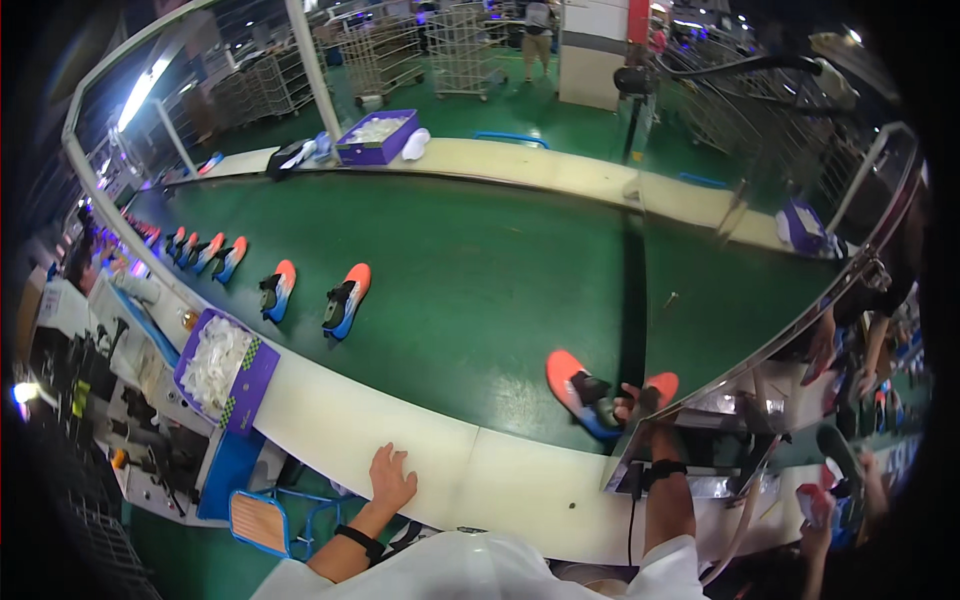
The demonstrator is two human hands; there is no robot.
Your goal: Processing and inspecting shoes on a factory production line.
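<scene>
My left hand [392, 482] is over the pale ledge at the near side of the green belt, fingers apart and holding nothing. At the belt's near right, my right hand [628, 402] has its fingers at the collar of a sneaker [577, 388] with an orange toe, dark upper and blue heel; it appears closed on it, though part of the hand is hard to make out. An orange toe [662, 384] shows just beyond that hand, either another shoe or a reflection in the shiny metal panel. Further left on the belt lie two similar sneakers [347, 300] [278, 290].
More sneakers [228, 258] line the belt [450, 270] toward the far left. A purple box [250, 385] of white items stands on the near ledge [345, 420], another purple box [390, 148] on the far ledge. A metal-framed panel [800, 330] borders the right. A blue-framed stool [262, 522] stands lower left.
</scene>
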